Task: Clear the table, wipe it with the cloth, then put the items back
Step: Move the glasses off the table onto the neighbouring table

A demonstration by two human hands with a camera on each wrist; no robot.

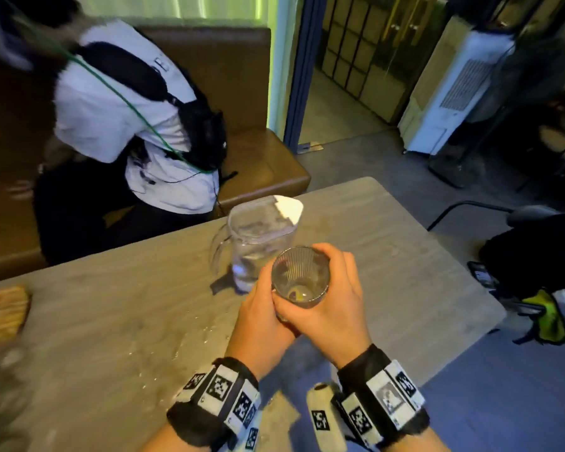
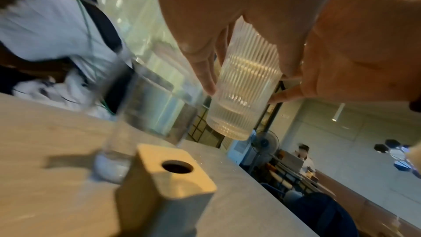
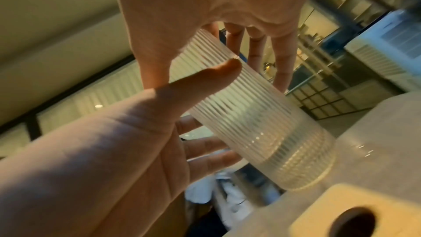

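Here we hold the ribbed glass (image 1: pixel 300 278) upright above the table (image 1: pixel 111 308) with both hands, left hand (image 1: pixel 262 316) and right hand (image 1: pixel 330 308) curled around it, just before the water pitcher (image 1: pixel 258 243).

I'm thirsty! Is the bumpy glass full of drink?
Almost empty. The ribbed clear glass shows only a shallow pale layer at its bottom; the left hand and right hand hold it above the table.
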